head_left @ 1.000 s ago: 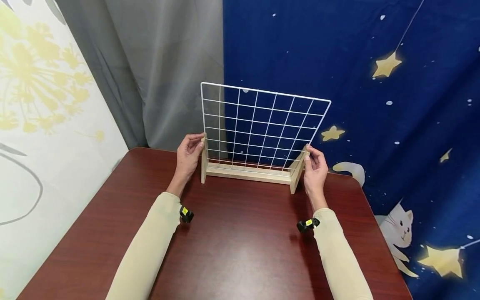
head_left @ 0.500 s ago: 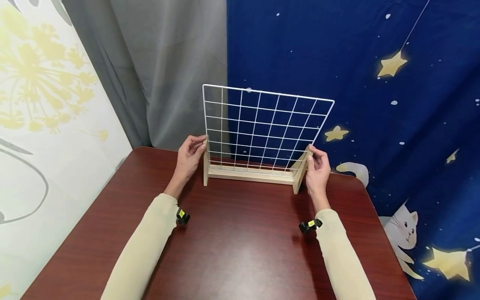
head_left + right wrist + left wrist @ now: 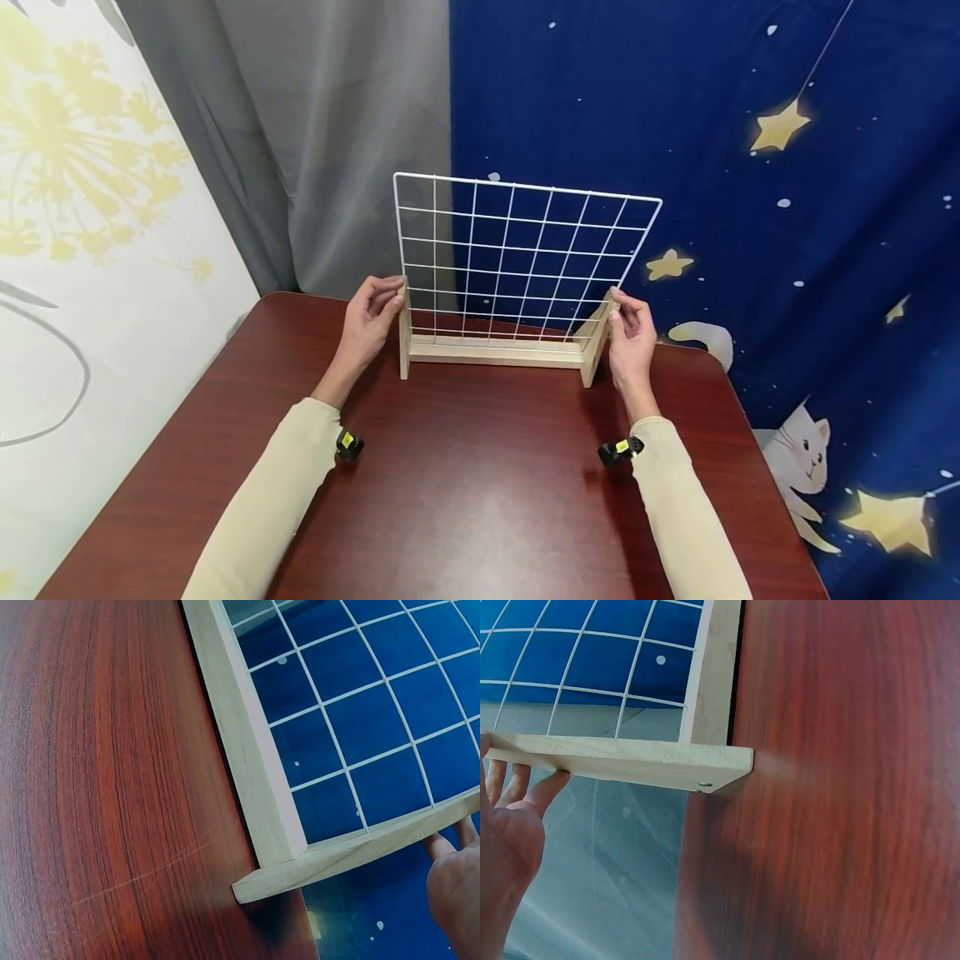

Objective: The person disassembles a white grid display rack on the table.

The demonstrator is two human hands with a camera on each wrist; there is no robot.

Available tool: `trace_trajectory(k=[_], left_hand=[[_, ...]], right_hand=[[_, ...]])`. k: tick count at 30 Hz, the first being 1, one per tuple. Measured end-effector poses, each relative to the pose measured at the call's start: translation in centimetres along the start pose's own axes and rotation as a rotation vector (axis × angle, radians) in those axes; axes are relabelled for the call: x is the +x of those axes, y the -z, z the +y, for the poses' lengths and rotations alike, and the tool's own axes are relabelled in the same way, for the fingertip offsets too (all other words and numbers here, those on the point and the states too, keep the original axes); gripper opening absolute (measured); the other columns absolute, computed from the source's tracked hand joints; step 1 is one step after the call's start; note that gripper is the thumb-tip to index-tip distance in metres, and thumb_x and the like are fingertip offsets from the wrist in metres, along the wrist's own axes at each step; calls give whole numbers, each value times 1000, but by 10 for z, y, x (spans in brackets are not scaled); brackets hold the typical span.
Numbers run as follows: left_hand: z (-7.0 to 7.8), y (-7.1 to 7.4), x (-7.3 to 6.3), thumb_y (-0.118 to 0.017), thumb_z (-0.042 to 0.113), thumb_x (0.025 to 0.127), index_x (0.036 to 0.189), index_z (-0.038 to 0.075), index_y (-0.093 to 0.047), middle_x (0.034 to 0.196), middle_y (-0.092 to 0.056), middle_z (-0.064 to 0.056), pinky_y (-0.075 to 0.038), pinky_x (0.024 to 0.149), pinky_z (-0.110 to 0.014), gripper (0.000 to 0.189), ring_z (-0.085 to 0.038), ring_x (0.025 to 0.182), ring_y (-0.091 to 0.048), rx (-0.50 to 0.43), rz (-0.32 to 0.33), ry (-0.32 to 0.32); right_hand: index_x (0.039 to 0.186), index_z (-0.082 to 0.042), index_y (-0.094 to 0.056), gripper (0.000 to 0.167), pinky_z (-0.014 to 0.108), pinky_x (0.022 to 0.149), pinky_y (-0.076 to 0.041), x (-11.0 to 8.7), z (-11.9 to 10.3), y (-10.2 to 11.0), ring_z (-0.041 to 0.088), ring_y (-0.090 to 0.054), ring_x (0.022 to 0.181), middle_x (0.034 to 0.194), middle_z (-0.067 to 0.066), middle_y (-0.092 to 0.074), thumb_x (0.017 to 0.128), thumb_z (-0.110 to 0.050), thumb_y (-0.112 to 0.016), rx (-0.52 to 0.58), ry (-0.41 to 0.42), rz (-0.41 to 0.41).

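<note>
A white wire grid panel [image 3: 528, 187] leans back in a pale wooden stand [image 3: 495, 357] near the table's far edge. My left hand [image 3: 366, 323] pinches the upper end of the stand's left side piece [image 3: 630, 756], with thumb and fingers at its top. A small hole [image 3: 705, 784] shows near that piece's lower end in the left wrist view. On the other side my right hand [image 3: 632, 343] grips the top of the right side piece [image 3: 360, 853]. In the right wrist view the fingers [image 3: 441, 845] lie against its outer face. The wooden crossbar [image 3: 240, 742] joins both pieces.
The dark red-brown table [image 3: 465, 483] lies under the stand and stretches toward me. Behind it hang a grey curtain [image 3: 360, 125] and a blue curtain [image 3: 600, 92] with stars. A white patterned surface [image 3: 112, 275] stands along the left side.
The left end of the stand has shifted slightly toward me, together with my left hand and forearm. My right hand keeps nearly the same place on the right side piece.
</note>
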State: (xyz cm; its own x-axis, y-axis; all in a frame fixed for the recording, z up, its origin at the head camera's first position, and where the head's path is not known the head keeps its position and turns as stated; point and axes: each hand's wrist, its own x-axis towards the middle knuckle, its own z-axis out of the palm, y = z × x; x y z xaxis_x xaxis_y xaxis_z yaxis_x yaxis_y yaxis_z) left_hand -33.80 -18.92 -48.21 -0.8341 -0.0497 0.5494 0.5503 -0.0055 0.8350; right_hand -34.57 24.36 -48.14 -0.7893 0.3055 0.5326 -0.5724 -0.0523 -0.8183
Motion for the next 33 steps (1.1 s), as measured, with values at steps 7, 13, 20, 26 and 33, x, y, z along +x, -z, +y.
trace_trajectory(k=[7,13,20,26,33], left_hand=[[7,5,-8,-63,-7,101,123,-17,-57,136,-64,-15,-53,108,-17,25,-6,126,-67,-11,-3,-13],[16,9,-22,-65,-2,102,121,-8,-64,139,-64,-23,-56,98,-11,20,1,122,-67,133,-7,-26],[17,11,-33,-67,-9,98,115,-8,-68,135,-66,-26,-55,93,-8,18,6,119,-65,275,21,-137],[19,14,-37,-68,-13,95,111,-9,-70,132,-67,-25,-57,95,-12,17,2,119,-66,281,27,-207],[18,22,-40,-70,-7,96,113,-2,-72,134,-67,-15,-59,97,-17,17,-5,120,-69,256,10,-203]], right_hand=[[131,12,-58,29,19,109,-51,3,3,0,18,-62,137,144,20,-66,103,10,-57,32,-35,-30],[133,11,-56,29,9,68,-48,1,2,-2,15,-63,133,146,16,-66,104,9,-56,87,-75,-57],[135,15,-50,32,11,53,-35,0,1,-4,15,-63,131,149,22,-62,104,11,-54,116,-100,-82],[135,17,-49,33,9,60,-41,1,2,-8,21,-61,137,150,26,-59,104,9,-55,126,-96,-87],[135,15,-49,31,11,50,-32,1,1,-17,17,-64,127,150,24,-60,104,11,-54,133,-120,-75]])
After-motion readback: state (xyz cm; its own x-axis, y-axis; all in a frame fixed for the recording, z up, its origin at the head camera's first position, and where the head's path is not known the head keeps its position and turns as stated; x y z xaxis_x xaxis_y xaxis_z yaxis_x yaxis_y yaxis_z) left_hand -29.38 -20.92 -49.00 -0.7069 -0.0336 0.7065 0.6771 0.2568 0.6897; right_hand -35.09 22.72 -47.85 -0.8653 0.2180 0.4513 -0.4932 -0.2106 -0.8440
